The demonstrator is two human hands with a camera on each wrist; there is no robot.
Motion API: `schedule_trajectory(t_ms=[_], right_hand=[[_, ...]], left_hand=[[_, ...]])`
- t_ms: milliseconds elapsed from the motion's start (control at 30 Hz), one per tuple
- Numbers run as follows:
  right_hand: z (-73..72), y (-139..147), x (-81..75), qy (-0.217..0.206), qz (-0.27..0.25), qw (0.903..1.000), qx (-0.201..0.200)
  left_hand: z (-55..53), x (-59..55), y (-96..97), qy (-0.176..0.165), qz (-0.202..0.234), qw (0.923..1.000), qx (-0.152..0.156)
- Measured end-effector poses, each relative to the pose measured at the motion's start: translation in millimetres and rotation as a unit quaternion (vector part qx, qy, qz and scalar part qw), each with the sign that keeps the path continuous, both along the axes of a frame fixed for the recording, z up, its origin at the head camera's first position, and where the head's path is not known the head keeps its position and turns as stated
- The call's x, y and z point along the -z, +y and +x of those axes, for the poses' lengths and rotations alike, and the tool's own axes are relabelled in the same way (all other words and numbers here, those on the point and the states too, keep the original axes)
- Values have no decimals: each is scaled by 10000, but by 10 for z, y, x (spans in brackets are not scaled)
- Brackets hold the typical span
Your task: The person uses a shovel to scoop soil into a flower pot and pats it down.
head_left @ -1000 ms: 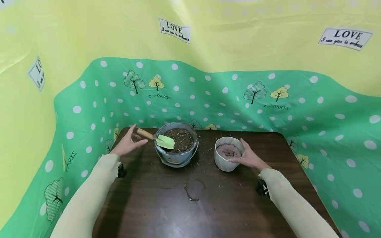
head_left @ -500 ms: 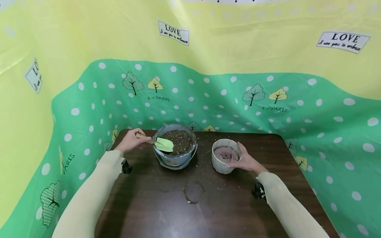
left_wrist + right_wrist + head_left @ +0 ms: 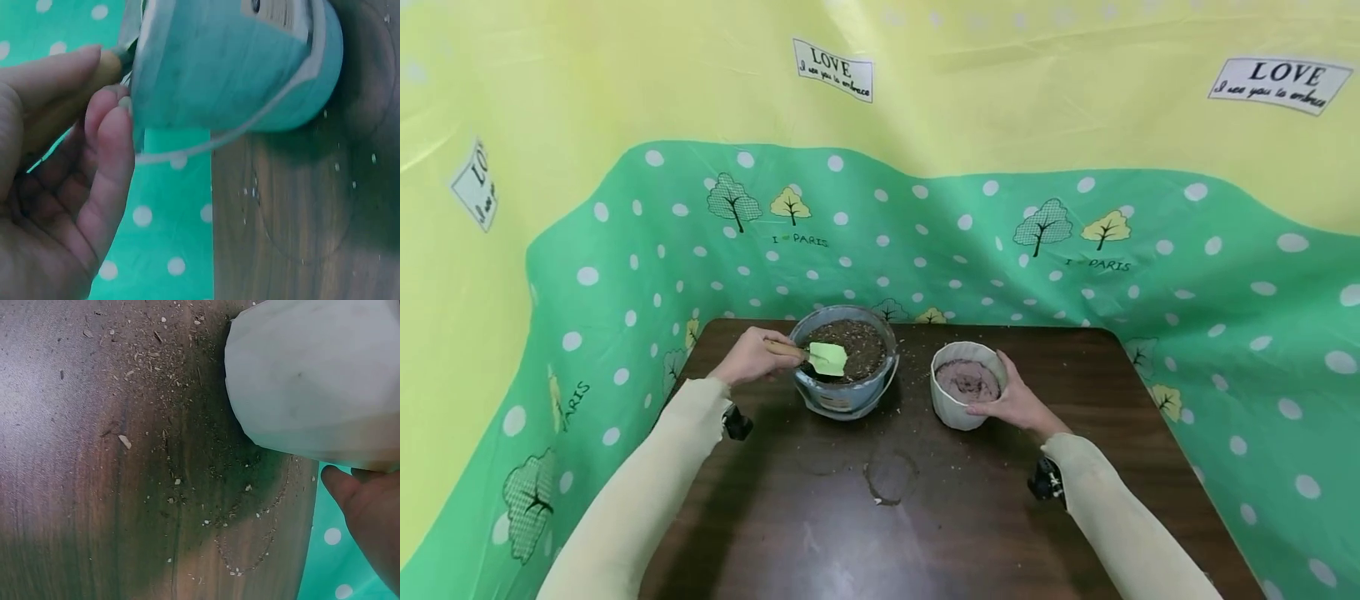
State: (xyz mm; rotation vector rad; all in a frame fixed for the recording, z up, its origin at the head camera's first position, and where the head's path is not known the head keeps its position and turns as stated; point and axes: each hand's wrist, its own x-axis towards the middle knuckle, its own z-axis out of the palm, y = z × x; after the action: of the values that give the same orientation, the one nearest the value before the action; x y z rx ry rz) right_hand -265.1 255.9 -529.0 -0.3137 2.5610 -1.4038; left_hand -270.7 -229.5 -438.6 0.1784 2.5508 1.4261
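A cloth backdrop (image 3: 925, 225), yellow above and green with pale dots below, lines the space behind and beside a dark wood-grain bench (image 3: 970, 517). Crumbs of soil lie scattered on the bench.

The key relation runs sideways: the trowel (image 3: 829, 359) reaches rightward from the left hand (image 3: 748, 358), its long axis lying nearly across the bench, with the wooden handle (image 3: 784, 348) at the hand and the pale green blade over the near left part of the potting soil (image 3: 867, 346) in the bucket (image 3: 842, 402). Whether the blade touches that soil, I cannot tell. The left hand, nearer to the bucket, pinches the handle between thumb and curled fingers, with little gap left.

The right hand (image 3: 1021, 407) is nearer to the white pot (image 3: 953, 411), on the bench to the right of the bucket and apart from it. Its thumb lies on the near side and its fingers on the right, spread wide and gripping the wall.

Counted: one trowel, one bucket, one pot, two hands, and one ring-shaped dirt mark (image 3: 887, 502) near the middle of the bench.
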Motion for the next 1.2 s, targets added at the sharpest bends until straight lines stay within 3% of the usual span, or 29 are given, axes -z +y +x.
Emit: schedule_trajectory(t_ms=[233,433,867,1000,1200], right_hand=[[-16,-37,0,-119,-50,9999,-8],[3,-63,-2,-71,-153,9997,191],[103,-60,65,-131,-828,9954,464],[162,-91,-34,-241,-1172,9917,461],[249,-156,-144,-329,-1477,9866,608]], left_hand=[[8,26,151,106,-5,9997,-224],[90,5,126,125,240,9984,-497],[173,123,2,293,1214,9882,-885],[204,134,12,210,1476,9835,-1023],[227,81,121,350,1651,9801,-1045]])
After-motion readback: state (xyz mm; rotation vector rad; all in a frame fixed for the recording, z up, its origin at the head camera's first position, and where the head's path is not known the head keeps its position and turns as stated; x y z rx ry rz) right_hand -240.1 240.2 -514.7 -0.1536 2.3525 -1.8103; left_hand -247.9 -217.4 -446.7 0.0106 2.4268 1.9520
